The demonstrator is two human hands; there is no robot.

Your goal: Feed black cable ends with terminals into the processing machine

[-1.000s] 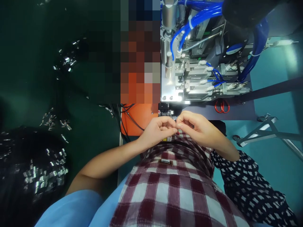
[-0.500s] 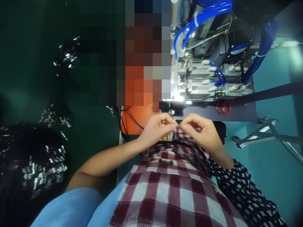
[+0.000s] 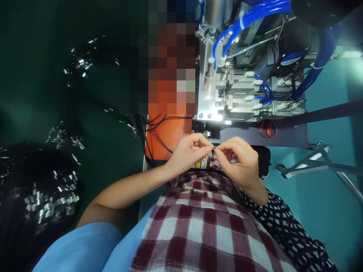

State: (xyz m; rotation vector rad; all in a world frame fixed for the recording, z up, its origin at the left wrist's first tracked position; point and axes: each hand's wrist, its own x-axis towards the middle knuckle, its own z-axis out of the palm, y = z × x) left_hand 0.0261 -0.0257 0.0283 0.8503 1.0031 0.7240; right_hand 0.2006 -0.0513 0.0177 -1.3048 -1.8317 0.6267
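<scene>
Thin coloured wires (image 3: 214,148), with green and some red or orange showing, span the small gap between my two hands. My left hand (image 3: 190,153) pinches them from the left between thumb and forefinger. From the right, the thumb and forefinger of my right hand (image 3: 238,160) close on the same wires, fingertips almost touching those of the left. The wires' ends are hidden by the fingers. Both hands are held in front of the checked apron (image 3: 195,226), near the front edge of the machine.
A metal machine (image 3: 241,94) with blue air hoses (image 3: 263,7) stands ahead on a dark table (image 3: 295,132). Red-handled scissors (image 3: 268,129) lie there. Black cables (image 3: 159,138) cross an orange surface (image 3: 170,139). Dark bundles of cables with shiny metal ends (image 3: 51,204) are at left.
My right hand has turned and shifted slightly, its fingertips drawing closer to my left. Less of the wires shows between them. My left hand stays nearly in place.
</scene>
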